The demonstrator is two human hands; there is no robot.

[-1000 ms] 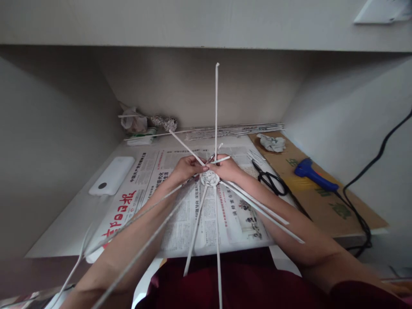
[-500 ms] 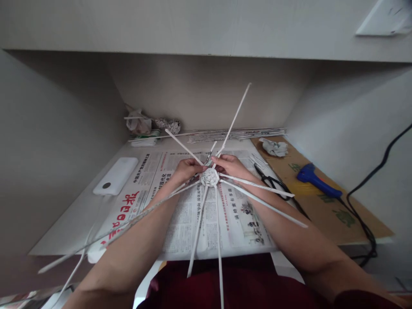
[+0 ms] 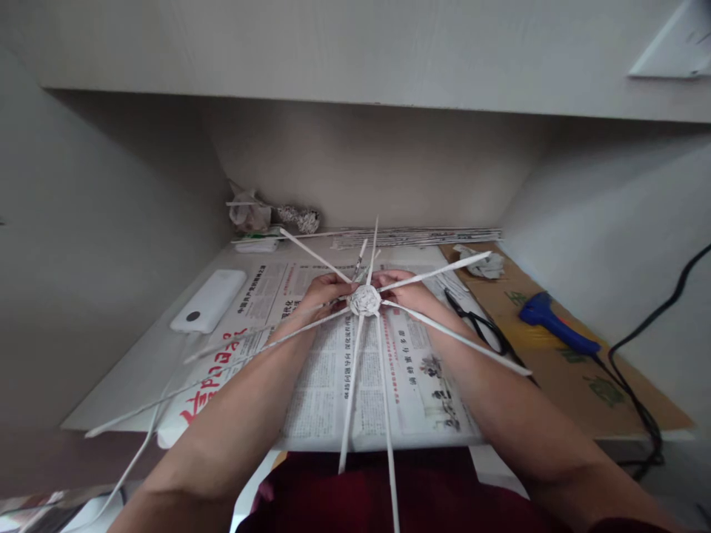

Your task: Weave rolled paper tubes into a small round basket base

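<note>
A small round woven base (image 3: 364, 300) of rolled newspaper is held up over the table, with several long paper sticks fanning out from it like spokes. My left hand (image 3: 326, 290) is closed at its left edge, thumb and fingers pinching near the weave. On the far right side, my right hand (image 3: 408, 293) is closed behind the spokes, its fingertips at the base's upper edge and partly hidden. One paper stick (image 3: 438, 271) crosses in front of the right hand toward the upper right. A short printed stick end (image 3: 361, 255) pokes up between the hands.
Newspaper (image 3: 322, 385) covers the table. Black scissors (image 3: 478, 322) and a blue glue gun (image 3: 558, 326) with a cord lie right, the gun on cardboard (image 3: 622, 403). A white power bank (image 3: 209, 300) lies left. Paper sticks (image 3: 416, 235) and crumpled paper (image 3: 478, 262) are behind.
The long stick that rose high at the upper right no longer reaches there. A right-hand spoke now points higher, across my right hand. The view has shifted slightly; both hands stay at the base.
</note>
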